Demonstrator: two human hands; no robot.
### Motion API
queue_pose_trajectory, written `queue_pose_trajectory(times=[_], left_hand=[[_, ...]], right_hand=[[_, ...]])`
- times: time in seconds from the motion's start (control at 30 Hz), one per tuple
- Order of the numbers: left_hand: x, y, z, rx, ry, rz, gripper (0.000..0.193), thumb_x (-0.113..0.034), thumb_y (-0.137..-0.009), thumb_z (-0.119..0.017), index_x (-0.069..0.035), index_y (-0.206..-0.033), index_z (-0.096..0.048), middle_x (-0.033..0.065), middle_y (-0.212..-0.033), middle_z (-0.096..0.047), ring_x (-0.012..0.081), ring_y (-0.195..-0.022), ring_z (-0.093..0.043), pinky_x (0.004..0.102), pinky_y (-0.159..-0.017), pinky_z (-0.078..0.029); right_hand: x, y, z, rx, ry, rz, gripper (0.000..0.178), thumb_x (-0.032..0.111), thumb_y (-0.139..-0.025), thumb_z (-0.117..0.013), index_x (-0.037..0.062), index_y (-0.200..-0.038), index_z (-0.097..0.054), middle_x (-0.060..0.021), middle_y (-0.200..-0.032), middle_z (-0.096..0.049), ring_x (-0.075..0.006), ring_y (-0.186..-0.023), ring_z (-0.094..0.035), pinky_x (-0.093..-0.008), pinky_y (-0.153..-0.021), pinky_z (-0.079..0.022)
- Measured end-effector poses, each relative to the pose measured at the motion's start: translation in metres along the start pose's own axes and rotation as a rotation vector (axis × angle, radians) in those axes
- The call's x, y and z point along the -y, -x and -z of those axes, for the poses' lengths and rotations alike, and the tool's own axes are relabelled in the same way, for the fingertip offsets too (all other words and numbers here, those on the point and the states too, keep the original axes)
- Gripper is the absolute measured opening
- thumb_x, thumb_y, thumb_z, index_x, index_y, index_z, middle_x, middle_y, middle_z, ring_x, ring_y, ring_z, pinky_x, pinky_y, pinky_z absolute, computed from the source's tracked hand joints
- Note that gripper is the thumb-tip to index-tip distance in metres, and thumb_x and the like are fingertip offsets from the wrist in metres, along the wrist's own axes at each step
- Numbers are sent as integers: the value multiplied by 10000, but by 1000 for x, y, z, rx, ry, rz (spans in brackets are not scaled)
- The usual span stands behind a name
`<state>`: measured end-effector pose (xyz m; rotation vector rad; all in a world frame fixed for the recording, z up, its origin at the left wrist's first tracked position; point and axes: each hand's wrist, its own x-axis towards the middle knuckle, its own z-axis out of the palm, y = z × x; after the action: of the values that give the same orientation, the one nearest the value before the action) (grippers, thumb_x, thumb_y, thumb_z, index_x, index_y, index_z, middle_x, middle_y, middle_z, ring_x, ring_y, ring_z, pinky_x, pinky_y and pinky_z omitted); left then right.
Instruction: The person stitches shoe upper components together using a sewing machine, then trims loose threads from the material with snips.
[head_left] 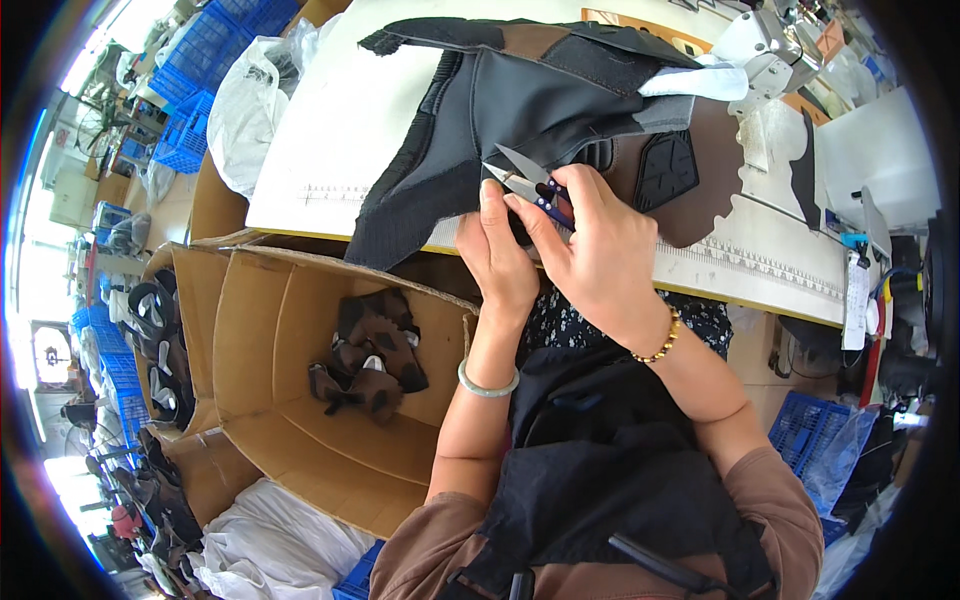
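Observation:
Thread snips [525, 166] with blue handles are in my right hand [605, 245], blades parted and pointing up and left. My left hand [497, 255] is close beside them, its fingers bent together just below the blade tips. Whatever those fingers pinch is too small or hidden to make out. Under the blades and past my fingertips lies a sewn piece [530, 100] of black and brown material. It has ribbed edging and a raised black patch, and its lower left part hangs over the table's near edge.
The white table [320, 140] has a ruler scale along its near edge. A sewing machine head [765, 55] stands at the far right. Below the table, an open cardboard box [270, 350] holds several brown and black pieces [375, 340]. Blue crates [810, 435] sit at both sides.

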<state>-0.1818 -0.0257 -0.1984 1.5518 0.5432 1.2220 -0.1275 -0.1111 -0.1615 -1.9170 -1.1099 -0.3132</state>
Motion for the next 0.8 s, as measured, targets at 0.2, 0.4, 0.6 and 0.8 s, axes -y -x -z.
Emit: queue_pose_trajectory(times=[0.2, 0.4, 0.6, 0.8], left_hand=[[-1, 5, -5, -9, 255, 132, 368, -218, -1014, -417, 90, -933, -603, 80, -897, -614, 127, -824, -539, 304, -750, -442], [-8, 1, -11, -44, 414, 168, 436, -232, -1025, -387, 129, -947, -616, 155, -954, -658, 212, -888, -621, 338, -860, -483], [-64, 7, 12, 139, -316, -76, 277, -85, -963, -500, 29, -784, -677, 119, -704, -637, 262, -666, -620, 349, -722, -484], [-117, -57, 33, 389, -937, -711, 151, -65, -813, -686, -7, -951, -671, 79, -890, -636, 270, -879, -596, 360, -745, -461]], right_hand=[[0, -34, 28, 503, -1567, -996, 294, 327, -980, -541, 38, -990, -596, 96, -575, -389, -26, -379, -297, -225, -336, -275], [-1, -45, 102, 140, -1197, 50, 353, 290, -981, -500, -30, -1125, -541, 57, -602, -379, -2, -437, -291, -191, -389, -223], [-8, -33, 68, 160, -521, -175, 253, 174, -920, -641, 19, -1111, -581, -31, -617, -558, -28, -539, -501, -218, -498, -377], [-18, -39, 57, 35, -543, -282, 299, 272, -916, -650, -22, -973, -641, -87, -570, -619, -102, -508, -593, -260, -491, -439]])
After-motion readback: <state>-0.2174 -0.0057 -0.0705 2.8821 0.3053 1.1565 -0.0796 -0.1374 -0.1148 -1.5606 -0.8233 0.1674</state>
